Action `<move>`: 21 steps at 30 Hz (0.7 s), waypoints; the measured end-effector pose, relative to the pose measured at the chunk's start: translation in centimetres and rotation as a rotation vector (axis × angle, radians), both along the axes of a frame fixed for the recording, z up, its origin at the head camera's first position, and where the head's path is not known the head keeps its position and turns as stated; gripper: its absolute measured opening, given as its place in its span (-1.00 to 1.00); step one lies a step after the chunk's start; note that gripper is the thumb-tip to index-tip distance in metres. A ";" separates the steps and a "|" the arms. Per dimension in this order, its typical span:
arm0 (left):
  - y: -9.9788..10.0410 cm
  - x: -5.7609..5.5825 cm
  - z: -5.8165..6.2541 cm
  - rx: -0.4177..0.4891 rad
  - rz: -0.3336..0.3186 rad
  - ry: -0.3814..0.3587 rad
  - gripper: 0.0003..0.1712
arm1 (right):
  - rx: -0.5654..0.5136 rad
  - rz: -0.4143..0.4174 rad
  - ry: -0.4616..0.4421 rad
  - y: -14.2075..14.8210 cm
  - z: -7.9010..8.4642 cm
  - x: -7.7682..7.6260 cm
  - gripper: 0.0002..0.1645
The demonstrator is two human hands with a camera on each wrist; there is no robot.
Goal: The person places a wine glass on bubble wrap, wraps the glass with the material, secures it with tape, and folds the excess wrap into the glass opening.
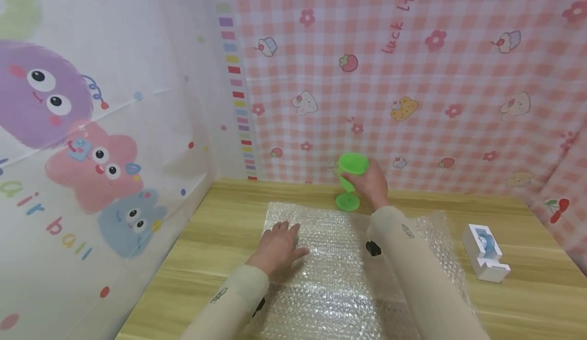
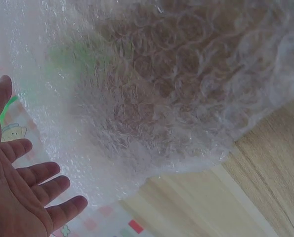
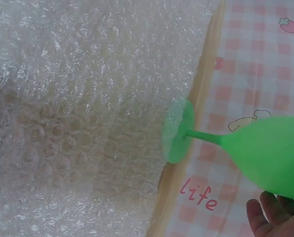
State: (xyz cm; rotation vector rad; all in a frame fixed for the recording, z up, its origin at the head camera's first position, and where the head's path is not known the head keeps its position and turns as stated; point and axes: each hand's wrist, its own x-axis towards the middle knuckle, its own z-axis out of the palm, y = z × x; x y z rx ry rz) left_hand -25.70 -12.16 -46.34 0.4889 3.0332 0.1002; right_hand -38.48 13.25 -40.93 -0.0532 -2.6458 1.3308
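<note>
A bright green goblet (image 1: 353, 164) with a stem and round foot stands at the far edge of the bubble wrap (image 1: 327, 263). Around its bowl, my right hand (image 1: 370, 182) grips from the right side; the right wrist view shows the fingers near the goblet's bowl (image 3: 270, 155). Part of the foot (image 3: 178, 133) is behind the wrap's edge there. My left hand (image 1: 278, 245) is over the left part of the sheet, fingers spread and fairly straight, holding nothing. In the left wrist view, the left hand (image 2: 23, 187) appears beside the bubble wrap (image 2: 151, 108).
A white tape dispenser (image 1: 485, 253) with a blue roll sits on the wooden table (image 1: 206, 248) to the right of the wrap. A pink checked cloth (image 1: 390, 75) hangs behind the table, and a white cartoon-printed sheet (image 1: 151, 64) stands along the left.
</note>
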 end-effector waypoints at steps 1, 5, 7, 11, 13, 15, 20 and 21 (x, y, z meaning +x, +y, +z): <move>0.0 0.0 0.0 -0.005 -0.002 0.002 -0.11 | -0.006 -0.010 -0.006 0.0 0.0 0.0 0.07; 0.1 0.0 -0.1 -0.013 -0.009 0.014 -0.11 | -0.051 -0.031 -0.006 0.2 0.3 0.2 0.09; 0.2 0.0 0.0 -0.012 -0.012 0.021 -0.12 | -0.077 -0.035 0.019 0.5 0.5 0.4 0.09; 0.3 -0.1 0.1 0.004 -0.010 0.019 -0.15 | -0.129 -0.036 0.093 1.1 1.0 0.5 0.08; 0.3 -0.1 0.2 0.009 -0.003 0.014 -0.15 | -0.150 -0.040 0.108 1.3 1.3 0.8 0.07; 0.2 -0.2 0.3 0.009 0.002 0.010 -0.15 | -0.170 -0.041 0.114 1.4 1.5 1.1 0.07; -0.5 -0.2 0.3 0.023 0.001 0.005 -0.17 | -0.200 -0.048 0.118 1.7 2.0 1.9 0.08; -0.8 -0.3 0.3 0.030 0.003 0.002 -0.17 | -0.204 -0.045 0.127 1.7 2.1 2.0 0.07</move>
